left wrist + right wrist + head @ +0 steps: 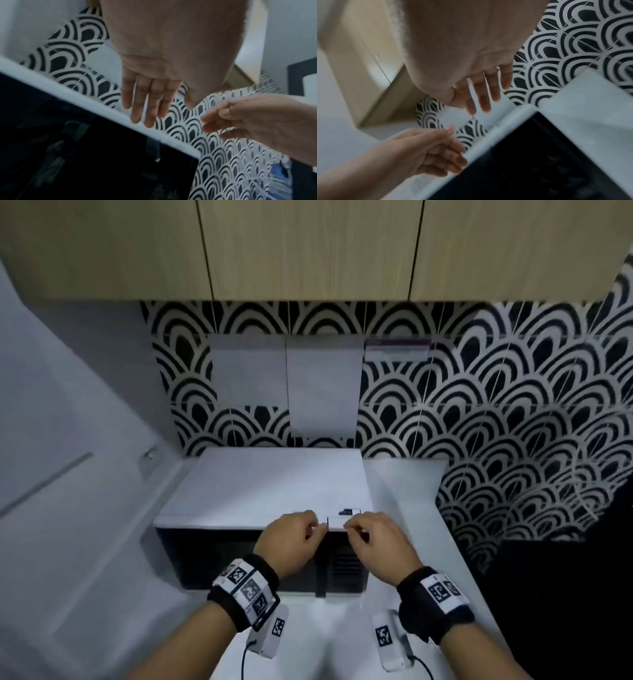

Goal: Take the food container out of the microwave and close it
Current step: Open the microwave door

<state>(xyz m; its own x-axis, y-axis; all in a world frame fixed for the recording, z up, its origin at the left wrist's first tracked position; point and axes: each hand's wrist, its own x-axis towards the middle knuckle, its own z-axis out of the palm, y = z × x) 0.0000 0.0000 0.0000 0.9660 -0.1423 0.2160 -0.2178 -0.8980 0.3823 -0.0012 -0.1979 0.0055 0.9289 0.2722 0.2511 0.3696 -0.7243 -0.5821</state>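
Both hands' fingers hang loose, seemingly grasping nothing, at the shut microwave (263, 498)'s top front edge.

A glossy, dark glass-like door (239, 556) is being shown on the microwave (267, 491), its top looking smooth, matt white. At twelve o'clock, pale wood-grain cabinets (308, 248) are being seen above smooth black-and-white patterned tiles (496, 405). Paper-like matt sheets (323, 388) are being displayed on them. Black cloth-like wristbands (435, 618) are being worn.
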